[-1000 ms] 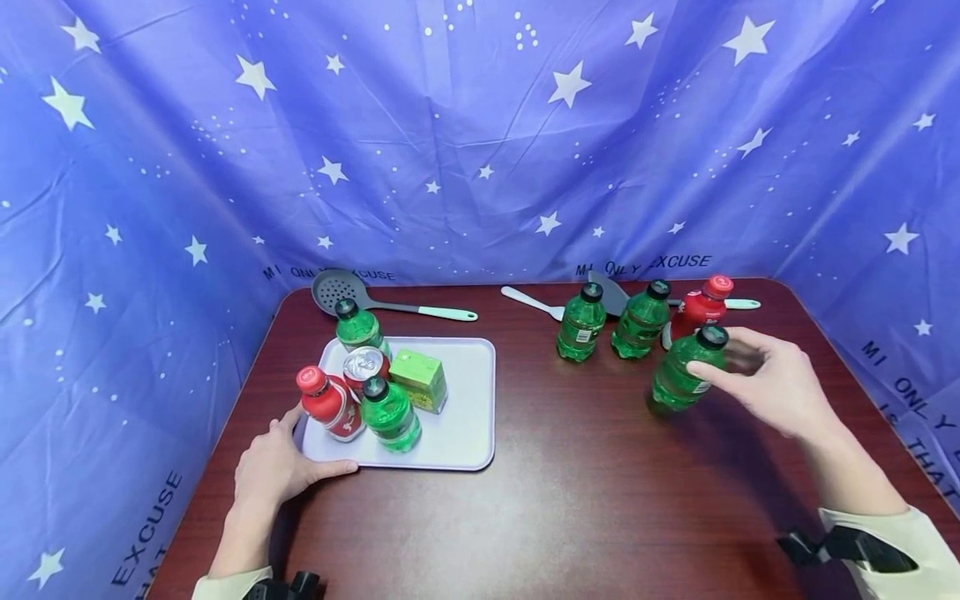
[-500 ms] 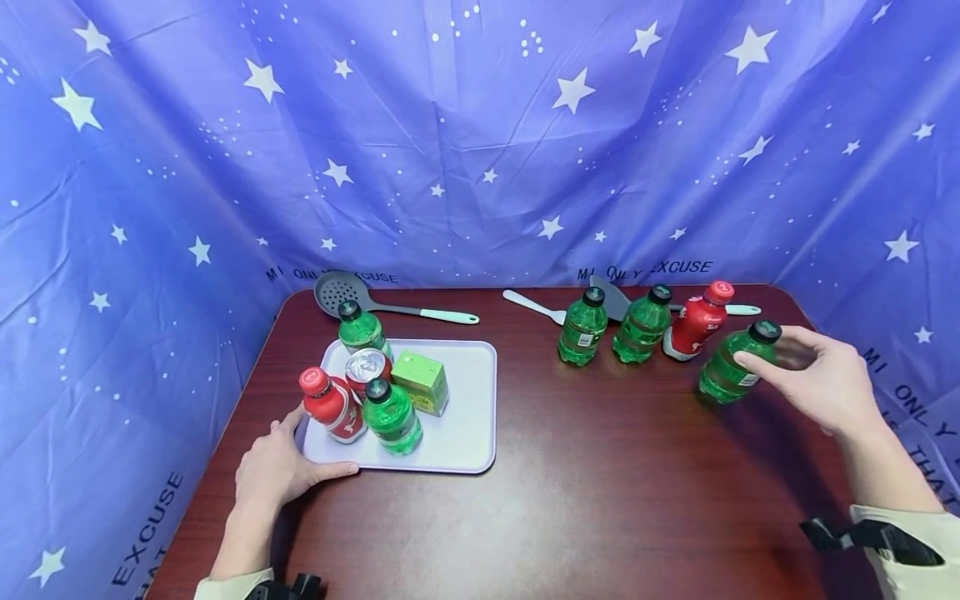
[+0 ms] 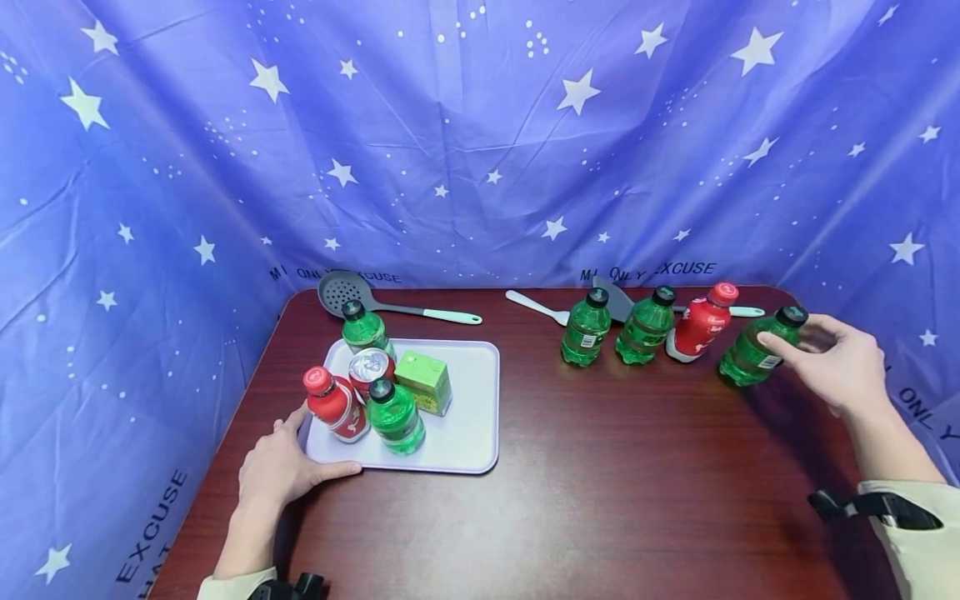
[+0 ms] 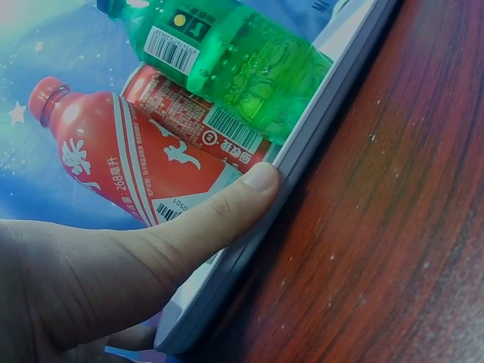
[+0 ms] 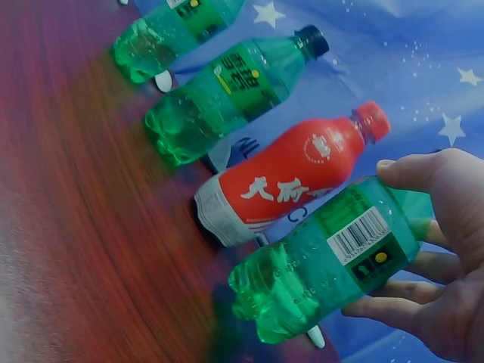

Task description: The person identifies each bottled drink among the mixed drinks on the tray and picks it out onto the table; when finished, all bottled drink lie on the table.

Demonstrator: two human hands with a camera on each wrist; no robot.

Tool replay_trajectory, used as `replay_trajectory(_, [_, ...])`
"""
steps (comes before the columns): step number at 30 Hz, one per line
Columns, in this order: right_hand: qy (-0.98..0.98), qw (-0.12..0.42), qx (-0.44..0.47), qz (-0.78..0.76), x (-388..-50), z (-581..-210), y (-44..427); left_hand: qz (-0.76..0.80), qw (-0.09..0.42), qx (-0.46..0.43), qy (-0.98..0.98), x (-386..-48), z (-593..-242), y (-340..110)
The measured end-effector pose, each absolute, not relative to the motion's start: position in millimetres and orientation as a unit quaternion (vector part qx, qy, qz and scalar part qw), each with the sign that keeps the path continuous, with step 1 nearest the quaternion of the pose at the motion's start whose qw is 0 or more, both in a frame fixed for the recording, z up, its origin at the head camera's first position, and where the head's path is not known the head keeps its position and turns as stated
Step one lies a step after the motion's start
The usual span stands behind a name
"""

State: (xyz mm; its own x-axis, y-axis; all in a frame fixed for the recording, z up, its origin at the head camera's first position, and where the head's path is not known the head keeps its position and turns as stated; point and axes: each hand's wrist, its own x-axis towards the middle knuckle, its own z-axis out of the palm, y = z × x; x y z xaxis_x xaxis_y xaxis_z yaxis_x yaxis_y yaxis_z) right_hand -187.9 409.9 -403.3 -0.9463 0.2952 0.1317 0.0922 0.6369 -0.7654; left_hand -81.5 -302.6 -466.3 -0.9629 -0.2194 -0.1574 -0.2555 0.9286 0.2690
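Note:
My left hand (image 3: 276, 467) grips the near left corner of a pale tray (image 3: 468, 417), its thumb along the front rim. On the tray stand a red bottle (image 3: 336, 404), a red soda can (image 4: 193, 113), two green soda bottles (image 3: 396, 418), and a green box (image 3: 423, 382). At the right, my right hand (image 3: 843, 367) holds another green soda bottle (image 5: 325, 261) between thumb and fingers. The bottle is roughly upright, at the right end of a row; I cannot tell whether its base touches the table. Beside it stands a red bottle (image 5: 291, 178).
Two more green bottles (image 3: 587, 329) stand left of that red bottle. A skimmer (image 3: 348, 290), a white-handled utensil (image 3: 536, 307) and a spatula (image 3: 613, 300) lie along the table's (image 3: 570, 500) back edge. Blue star-printed cloth (image 3: 480, 125) hangs around the table.
My right hand has carried the green soda bottle rightward and slightly back, from in front of the red bottle to its right side. The left hand stays at the tray corner.

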Motion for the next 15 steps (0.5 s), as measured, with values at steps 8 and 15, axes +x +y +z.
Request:
replay_trajectory(8, [-0.893, 0.132, -0.147, 0.405, -205, -407, 413, 0.147, 0.058, -0.12, 0.98, -81, -468, -304])
replay_trajectory(15, [-0.88, 0.149, -0.158, 0.423, -217, -412, 414, 0.147, 0.057, -0.121, 0.98, -81, -469, -304])
